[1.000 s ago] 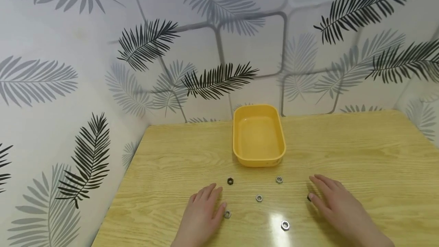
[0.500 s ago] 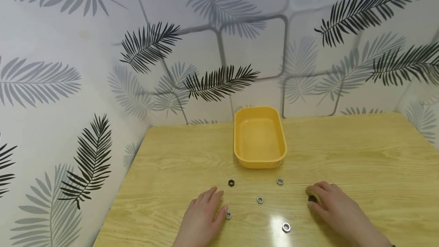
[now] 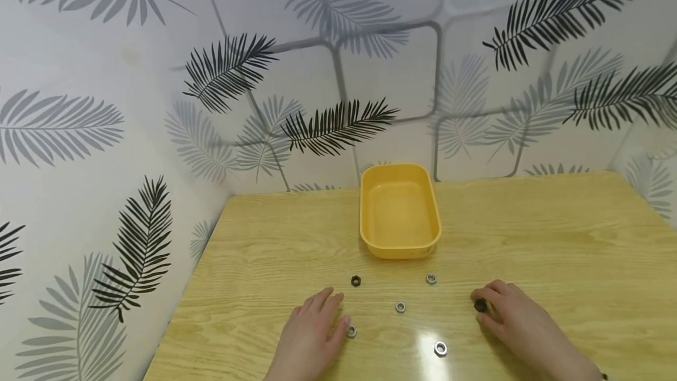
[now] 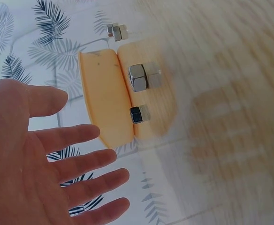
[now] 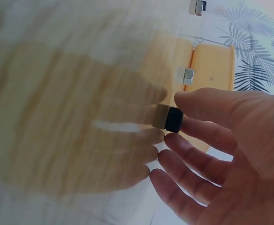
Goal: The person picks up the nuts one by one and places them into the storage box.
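My right hand (image 3: 515,319) rests low over the table with its thumb and forefinger curled round a black hex nut (image 5: 174,119); the nut stays on the tabletop, and the other fingers are bent behind it. On the left, my left hand (image 3: 313,334) lies spread, palm down, its thumb tip right at a silver nut (image 3: 351,331). Its fingers are straight and apart in the left wrist view, holding nothing. Between the hands are a second black nut (image 3: 356,281) and silver nuts: one small (image 3: 400,307), one farther back (image 3: 431,278), one larger in front (image 3: 441,348).
A yellow plastic bin (image 3: 400,253) stands behind the nuts, near the table's back edge. The wood-grain table (image 3: 280,234) meets a leaf-patterned wall (image 3: 391,75) at the back and another on the left. Light glares off the tabletop near the larger silver nut.
My right thumb and forefinger have closed in around the black nut, which now shows between them. The left hand has hardly moved, and the other nuts lie as before.
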### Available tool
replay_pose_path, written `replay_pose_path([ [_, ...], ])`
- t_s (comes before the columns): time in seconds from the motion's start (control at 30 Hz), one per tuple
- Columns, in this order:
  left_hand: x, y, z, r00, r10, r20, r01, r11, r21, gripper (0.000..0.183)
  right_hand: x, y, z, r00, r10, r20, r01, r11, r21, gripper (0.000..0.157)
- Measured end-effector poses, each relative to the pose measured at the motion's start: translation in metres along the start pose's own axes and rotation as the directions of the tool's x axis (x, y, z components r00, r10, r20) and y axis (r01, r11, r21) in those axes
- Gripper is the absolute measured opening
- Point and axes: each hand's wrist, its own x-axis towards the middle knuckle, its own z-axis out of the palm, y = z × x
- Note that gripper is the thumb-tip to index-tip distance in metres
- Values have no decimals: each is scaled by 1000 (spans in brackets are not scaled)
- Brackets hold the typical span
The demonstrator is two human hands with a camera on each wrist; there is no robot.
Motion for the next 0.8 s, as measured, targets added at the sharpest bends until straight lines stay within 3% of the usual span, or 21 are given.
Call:
replay_pose_path([
  [0.8,1,-3,-1,999,-30,10,30,1000,0,42,6,3,3,999,-32,-22,31,999,-20,21],
])
